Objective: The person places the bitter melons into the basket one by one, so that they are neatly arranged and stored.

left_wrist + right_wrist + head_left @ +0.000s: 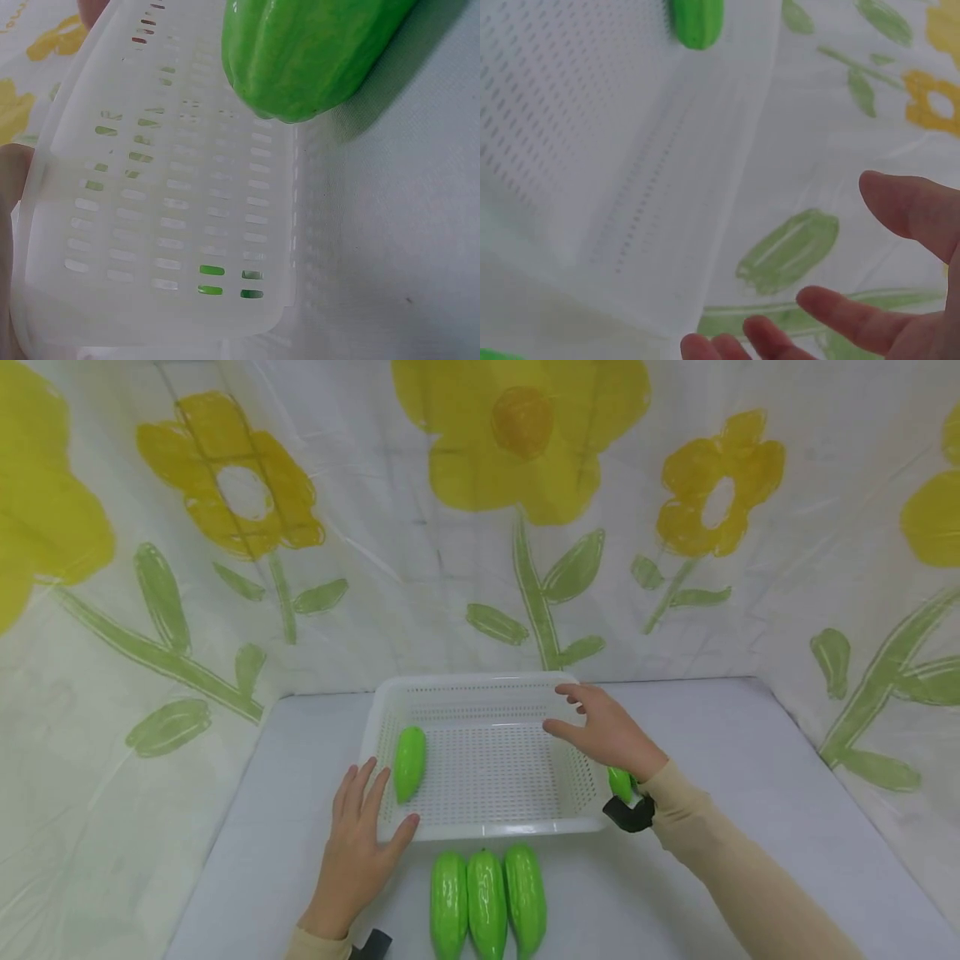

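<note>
A white perforated plastic basket [483, 825] stands on the table. One green ridged melon-like vegetable [409, 765] lies inside along its left wall; it also hangs into the top of the right wrist view. My left hand [358, 843] is at the basket's front left corner, fingers extended by the rim and thumb apart; whether it presses the rim I cannot tell. Over the right rim hovers my right hand [603, 727], fingers spread and holding nothing. In the right wrist view its fingers [862, 322] are apart with nothing between them.
Three more green vegetables [487, 902] lie side by side in front of the basket. Another green piece [619, 783] shows right of it, partly hidden by my right wrist. A flower-printed curtain [465, 568] hangs behind the pale table [720, 752].
</note>
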A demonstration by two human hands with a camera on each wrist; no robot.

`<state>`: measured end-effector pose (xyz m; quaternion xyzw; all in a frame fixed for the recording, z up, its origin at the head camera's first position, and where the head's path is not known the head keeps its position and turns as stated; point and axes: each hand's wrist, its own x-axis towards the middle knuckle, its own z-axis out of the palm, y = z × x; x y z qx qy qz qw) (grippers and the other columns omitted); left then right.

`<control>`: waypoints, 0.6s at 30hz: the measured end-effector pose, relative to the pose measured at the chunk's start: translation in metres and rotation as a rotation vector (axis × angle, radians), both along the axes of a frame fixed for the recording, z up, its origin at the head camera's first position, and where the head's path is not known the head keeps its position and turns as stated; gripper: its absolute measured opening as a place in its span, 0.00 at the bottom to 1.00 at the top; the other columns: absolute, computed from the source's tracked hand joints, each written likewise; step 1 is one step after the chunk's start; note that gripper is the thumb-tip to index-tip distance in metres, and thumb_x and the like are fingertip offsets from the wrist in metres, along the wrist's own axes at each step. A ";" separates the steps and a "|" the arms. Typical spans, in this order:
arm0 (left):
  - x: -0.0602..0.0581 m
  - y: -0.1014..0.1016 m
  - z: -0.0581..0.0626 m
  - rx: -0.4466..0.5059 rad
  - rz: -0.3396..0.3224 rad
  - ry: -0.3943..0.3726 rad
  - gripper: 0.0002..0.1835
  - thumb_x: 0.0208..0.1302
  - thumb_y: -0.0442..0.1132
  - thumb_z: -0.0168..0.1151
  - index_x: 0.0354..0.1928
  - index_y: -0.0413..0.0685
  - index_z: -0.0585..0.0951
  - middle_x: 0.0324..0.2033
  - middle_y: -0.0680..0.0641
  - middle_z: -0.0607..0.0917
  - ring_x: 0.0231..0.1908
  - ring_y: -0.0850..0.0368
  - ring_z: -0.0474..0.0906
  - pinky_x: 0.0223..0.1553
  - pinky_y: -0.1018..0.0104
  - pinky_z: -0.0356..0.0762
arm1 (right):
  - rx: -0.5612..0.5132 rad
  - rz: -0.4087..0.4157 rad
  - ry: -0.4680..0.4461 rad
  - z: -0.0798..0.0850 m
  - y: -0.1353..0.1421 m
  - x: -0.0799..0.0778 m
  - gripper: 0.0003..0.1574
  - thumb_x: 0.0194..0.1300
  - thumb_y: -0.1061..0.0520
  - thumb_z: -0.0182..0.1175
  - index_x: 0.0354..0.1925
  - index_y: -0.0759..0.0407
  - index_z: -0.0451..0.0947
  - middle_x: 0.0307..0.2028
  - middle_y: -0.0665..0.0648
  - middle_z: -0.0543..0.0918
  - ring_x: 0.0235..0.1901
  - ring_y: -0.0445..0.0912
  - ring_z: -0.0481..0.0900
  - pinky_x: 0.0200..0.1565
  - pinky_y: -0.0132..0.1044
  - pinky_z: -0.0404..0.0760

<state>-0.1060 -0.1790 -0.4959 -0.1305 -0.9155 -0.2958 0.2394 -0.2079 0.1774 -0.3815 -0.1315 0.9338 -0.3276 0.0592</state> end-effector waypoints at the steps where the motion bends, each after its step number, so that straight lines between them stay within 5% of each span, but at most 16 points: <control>1: 0.000 0.000 0.000 0.001 0.000 -0.002 0.41 0.62 0.47 0.72 0.73 0.35 0.69 0.76 0.34 0.65 0.77 0.30 0.53 0.68 0.24 0.63 | 0.000 -0.007 -0.004 -0.001 0.004 0.000 0.44 0.73 0.41 0.63 0.76 0.63 0.65 0.70 0.71 0.71 0.64 0.66 0.75 0.62 0.63 0.77; 18: 0.001 0.000 0.001 0.003 0.004 -0.007 0.40 0.63 0.48 0.71 0.73 0.36 0.70 0.77 0.35 0.65 0.78 0.31 0.53 0.68 0.24 0.62 | 0.066 -0.115 -0.025 -0.004 0.068 0.008 0.45 0.74 0.36 0.60 0.76 0.62 0.65 0.68 0.72 0.73 0.64 0.68 0.74 0.58 0.66 0.79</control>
